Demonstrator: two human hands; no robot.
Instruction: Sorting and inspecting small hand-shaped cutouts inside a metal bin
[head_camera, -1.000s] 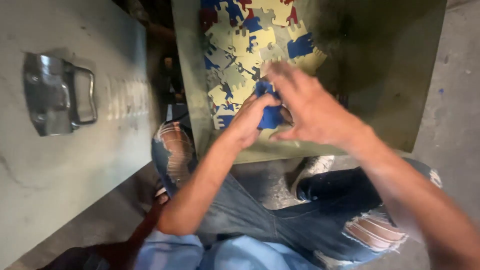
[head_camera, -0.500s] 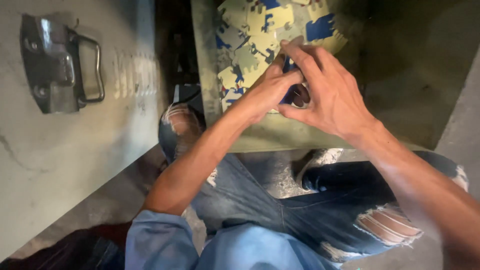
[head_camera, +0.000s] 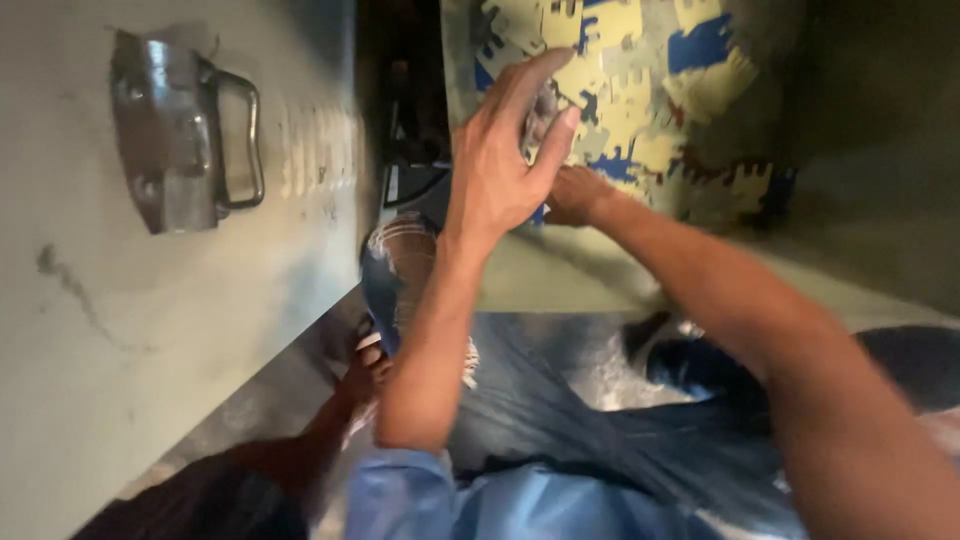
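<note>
Left hand (head_camera: 500, 165) is up over the jigsaw puzzle (head_camera: 640, 90) on the worktop (head_camera: 560, 290), thumb and fingers pinched around a small greyish piece, too blurry to say more. Right hand (head_camera: 575, 195) sits just beside it at the puzzle's near edge, can't tell its grip; metal latch handle (head_camera: 185, 145) off left.

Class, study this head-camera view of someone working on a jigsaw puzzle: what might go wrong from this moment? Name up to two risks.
1. The left hand pinches a small piece above the puzzle. The grip looks light, so it may slip and drop into the dark gap beside the board.
2. The right hand rests at the puzzle's near edge; a nudge there might loosen joined pieces.
</note>
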